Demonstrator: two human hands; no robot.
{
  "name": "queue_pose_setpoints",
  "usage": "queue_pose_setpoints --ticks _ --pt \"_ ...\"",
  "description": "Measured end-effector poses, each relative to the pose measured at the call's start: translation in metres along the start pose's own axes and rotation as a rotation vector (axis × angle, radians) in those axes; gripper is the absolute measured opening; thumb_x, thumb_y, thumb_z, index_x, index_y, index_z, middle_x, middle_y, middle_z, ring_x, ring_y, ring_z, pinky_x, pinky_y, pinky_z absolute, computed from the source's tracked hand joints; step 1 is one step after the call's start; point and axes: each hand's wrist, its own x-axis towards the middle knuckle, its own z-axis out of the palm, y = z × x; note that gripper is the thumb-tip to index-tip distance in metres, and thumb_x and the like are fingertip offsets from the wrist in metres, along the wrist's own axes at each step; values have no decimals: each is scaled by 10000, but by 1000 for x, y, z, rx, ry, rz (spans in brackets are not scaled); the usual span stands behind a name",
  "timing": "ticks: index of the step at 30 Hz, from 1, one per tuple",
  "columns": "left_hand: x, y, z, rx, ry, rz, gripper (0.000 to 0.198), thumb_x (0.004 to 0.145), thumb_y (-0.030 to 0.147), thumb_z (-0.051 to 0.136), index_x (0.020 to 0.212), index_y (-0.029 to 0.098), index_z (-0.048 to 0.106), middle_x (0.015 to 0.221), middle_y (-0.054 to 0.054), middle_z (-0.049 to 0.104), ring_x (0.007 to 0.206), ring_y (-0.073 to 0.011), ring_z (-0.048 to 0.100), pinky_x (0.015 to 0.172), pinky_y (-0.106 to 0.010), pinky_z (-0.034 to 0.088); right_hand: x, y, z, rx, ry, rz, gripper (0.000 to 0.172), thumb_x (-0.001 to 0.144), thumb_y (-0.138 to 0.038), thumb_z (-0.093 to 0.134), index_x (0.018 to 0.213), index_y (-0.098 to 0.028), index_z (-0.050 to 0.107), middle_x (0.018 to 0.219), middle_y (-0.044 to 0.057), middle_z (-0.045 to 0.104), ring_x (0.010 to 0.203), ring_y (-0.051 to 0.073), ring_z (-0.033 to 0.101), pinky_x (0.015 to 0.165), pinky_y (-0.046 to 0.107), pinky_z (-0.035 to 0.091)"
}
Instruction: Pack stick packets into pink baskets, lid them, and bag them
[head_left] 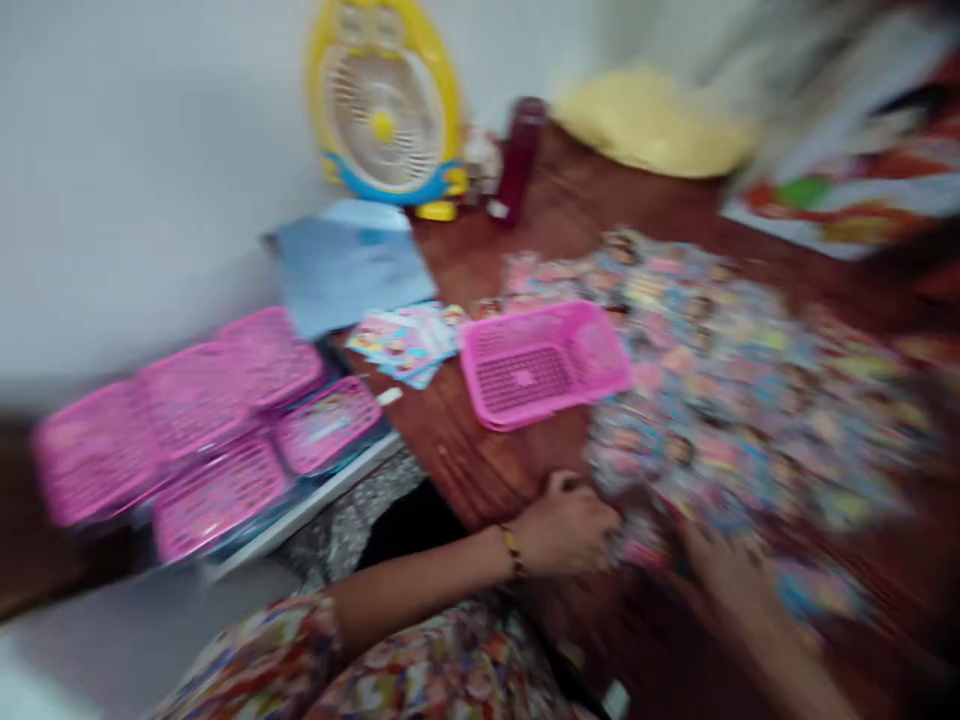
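Note:
My left hand (pixel 571 524), with a dark and gold bangle at its wrist, has its fingers closed at the edge of a small clear plastic packet (pixel 643 542) with pink contents. On the packet's other side is my right hand (pixel 724 562), its fingertips close to the packet but smeared by motion, so its grip is unclear. Beyond both hands spreads a wide heap of similar clear packets (pixel 720 370) with colourful printed contents. A pink plastic basket (pixel 491 412) stands on the reddish-brown surface (pixel 480 470), ahead of my left hand and beside the heap.
Several pink baskets (pixel 195 400) are grouped at the left. Printed cards (pixel 405 345) and a light blue sheet (pixel 356 265) lie near the pink basket. A yellow fan (pixel 382 125), a dark red bottle (pixel 519 160) and a yellow rounded object (pixel 652 125) are at the back.

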Motion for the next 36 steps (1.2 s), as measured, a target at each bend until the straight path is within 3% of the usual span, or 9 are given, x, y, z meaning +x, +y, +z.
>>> queue_pose_setpoints --ticks 3,7,11,16,19,25,31,33,36 --pt "0 -2 3 -115 64 11 92 953 189 459 925 197 546 914 -9 669 933 -167 565 1032 -441 263 -34 -13 -31 -211 -109 80 255 744 -305 664 981 -232 605 1227 177 578 1118 371 512 905 536 371" --pt "3 -4 1 -211 75 14 113 981 185 422 988 202 533 928 4 643 945 -161 565 1063 -463 228 -54 -30 -29 7 -134 167 236 809 -221 649 1024 -185 556 1038 90 653 1013 268 577 969 475 340" --pt "2 1 -3 -219 89 -30 132 984 196 422 1019 231 545 965 15 653 948 -150 585 1052 -436 259 -71 -13 -24 276 -18 276 455 841 -234 640 1262 -192 475 1210 100 616 1118 246 559 950 392 375" --pt "10 5 -3 -106 115 -10 179 973 178 431 1072 240 566 1054 -15 667 1061 -183 565 1008 -428 288 -37 32 -35 241 -10 328 612 845 -292 665 1382 -181 392 1319 136 553 1244 269 482 1005 400 343" --pt "14 2 -3 -61 96 -21 213 965 166 445 1130 245 555 1121 -28 657 1116 -203 538 992 -438 297 -17 37 -38 52 -63 297 478 826 -289 688 1249 -158 507 1259 147 566 1183 289 492 966 414 351" --pt "13 -3 -3 -84 118 -48 303 980 210 434 1279 244 471 1211 -60 611 1144 -216 528 999 -447 362 -29 15 -41 -149 79 244 304 775 -294 714 1025 -178 587 1193 141 577 1120 319 483 934 449 322" --pt "11 6 5 -265 62 39 831 928 367 566 1539 255 13 1523 -155 332 1400 -277 333 1128 -482 338 -56 -29 -35 16 62 157 392 832 -250 643 1186 -167 497 1077 101 632 1000 261 560 926 417 325" --pt "9 10 9 -330 20 51 833 928 343 568 1541 259 10 1483 -155 394 1368 -272 387 1120 -475 353 -59 -47 -29 9 50 184 494 829 -255 657 1268 -155 454 1120 116 613 1013 266 562 886 400 355" --pt "5 11 10 -373 -4 -6 688 936 296 545 1513 265 171 1321 -117 535 1243 -242 508 1082 -448 399 -62 -63 -25 0 1 226 338 840 -257 648 1146 -187 520 1074 89 609 981 259 573 822 378 387"
